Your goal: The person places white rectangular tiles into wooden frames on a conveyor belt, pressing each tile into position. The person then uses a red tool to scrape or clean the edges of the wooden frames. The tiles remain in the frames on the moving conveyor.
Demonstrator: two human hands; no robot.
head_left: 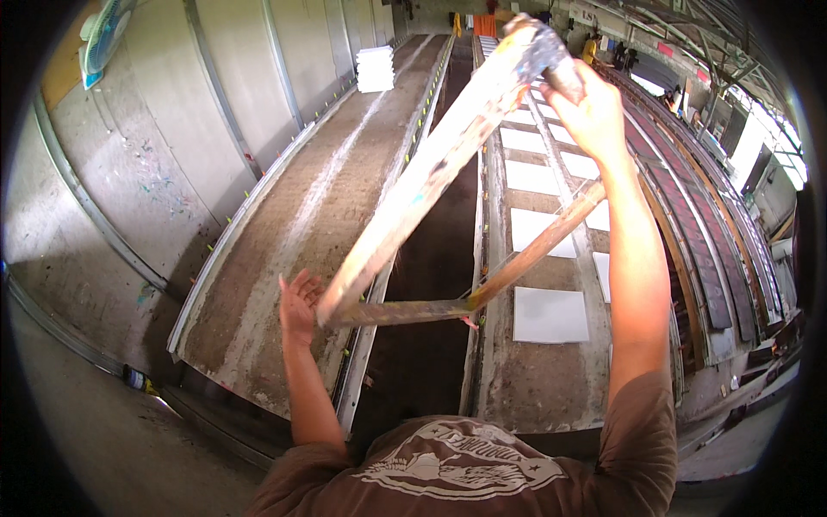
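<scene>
A wooden screen-printing frame (431,172), stained with dark ink, is held tilted up in front of me, over the gap between two long tables. My right hand (596,112) is raised high with its fingers wrapped round the dark, ink-covered far corner. At the frame's lower left corner is my left hand (299,302), its fingers stretched out and spread. The palm lies close beside the wood; whether it touches cannot be made out. A thinner rail (543,246) of the frame slants below my right forearm. Flat white sheets (550,315) lie in rows on the right table.
The left long table (284,284) has a worn brown top and carries a white stack (375,69) at its far end. A dark gap (431,258) separates the tables. More long tables (689,198) stand at right. A fan (103,39) hangs on the left wall.
</scene>
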